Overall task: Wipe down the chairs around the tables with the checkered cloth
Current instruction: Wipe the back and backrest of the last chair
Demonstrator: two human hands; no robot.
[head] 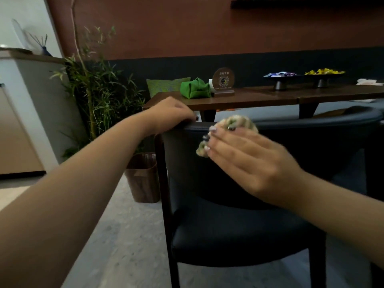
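The left hand (169,113) grips the chair (228,225) backrest's top left corner, fingers curled over its edge. The right hand (247,161), fingers nearly straight, presses the bunched cloth (239,123) against the backrest just below its top edge.

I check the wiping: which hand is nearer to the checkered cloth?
Right. The right hand presses the checkered cloth against the chair back; the left hand holds the chair's top corner, apart from it.

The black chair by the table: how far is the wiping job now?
Nothing shows as finished. In hand: the right hand presses the checkered cloth against the top of the black chair back, while the left hand holds its top edge. Left: the seat and the chair's other parts.
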